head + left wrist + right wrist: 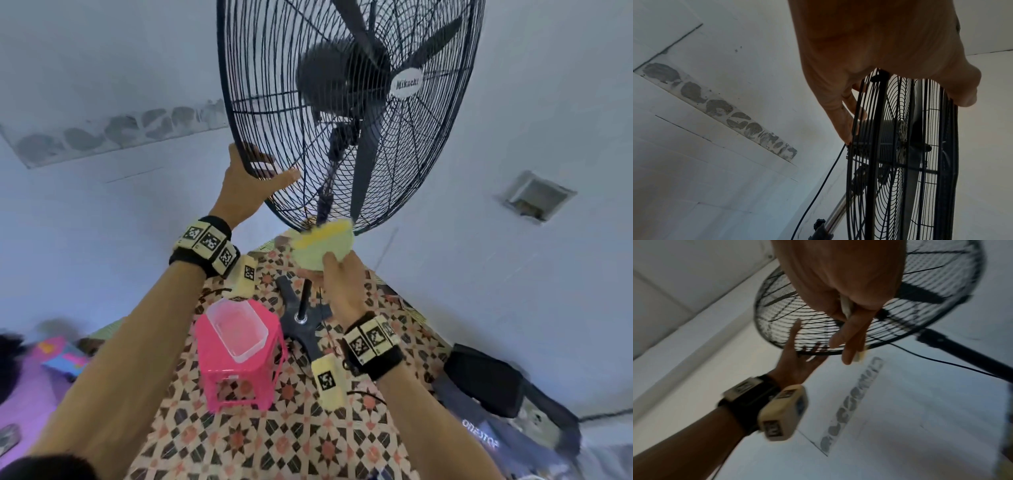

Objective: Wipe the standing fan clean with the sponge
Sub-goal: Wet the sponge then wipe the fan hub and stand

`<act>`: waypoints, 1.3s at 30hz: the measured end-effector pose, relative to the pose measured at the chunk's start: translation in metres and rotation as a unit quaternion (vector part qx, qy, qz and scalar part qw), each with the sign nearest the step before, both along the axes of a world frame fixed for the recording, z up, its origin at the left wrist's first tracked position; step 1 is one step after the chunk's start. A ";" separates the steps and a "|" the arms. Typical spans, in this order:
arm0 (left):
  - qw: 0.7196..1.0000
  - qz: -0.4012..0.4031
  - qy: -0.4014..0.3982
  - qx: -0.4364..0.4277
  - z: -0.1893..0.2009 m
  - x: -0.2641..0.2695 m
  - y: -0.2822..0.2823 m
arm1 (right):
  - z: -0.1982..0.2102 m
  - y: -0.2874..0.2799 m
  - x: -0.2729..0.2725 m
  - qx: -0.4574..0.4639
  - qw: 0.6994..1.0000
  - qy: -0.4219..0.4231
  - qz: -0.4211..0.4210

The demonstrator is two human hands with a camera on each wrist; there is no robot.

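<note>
While head cam shows right hand [342, 287] holding sponge [322, 248], left hand [875, 53] fingers [846, 125] grip fan [900, 162].

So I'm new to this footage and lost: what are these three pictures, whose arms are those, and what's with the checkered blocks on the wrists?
No machine here: a person is cleaning a standing fan, filmed by three cameras they wear. The big picture comes from a camera on the head, looking along both arms. The other two come from cameras strapped to the wrists; the checkered blocks are part of those wrist straps.

The left hand grips the lower edge of the fan's wire cage, thumb in front and fingers behind, which the left wrist picture shows close up. The right hand pinches a yellow and green sponge just under the bottom of the cage; whether it touches the wires is unclear.

Below, on the patterned floor, stands a pink stool carrying a clear tub, beside the fan's base.
</note>
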State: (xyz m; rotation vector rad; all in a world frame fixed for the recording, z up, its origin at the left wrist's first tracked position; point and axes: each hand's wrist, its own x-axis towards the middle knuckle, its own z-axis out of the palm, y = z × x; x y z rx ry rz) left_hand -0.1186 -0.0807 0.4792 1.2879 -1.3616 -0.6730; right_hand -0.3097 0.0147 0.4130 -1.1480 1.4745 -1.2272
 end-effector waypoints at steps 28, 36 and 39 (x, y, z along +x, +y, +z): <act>0.999 0.019 0.036 0.011 -0.002 -0.004 0.003 | 0.031 -0.002 -0.001 -0.065 0.986 0.003 0.155; 0.994 0.053 0.095 -0.007 -0.004 -0.017 0.009 | -0.002 -0.053 -0.053 -0.064 0.967 0.230 0.090; 0.989 0.062 0.130 -0.027 -0.007 -0.027 0.016 | -0.017 -0.061 -0.083 -0.018 0.955 0.291 0.056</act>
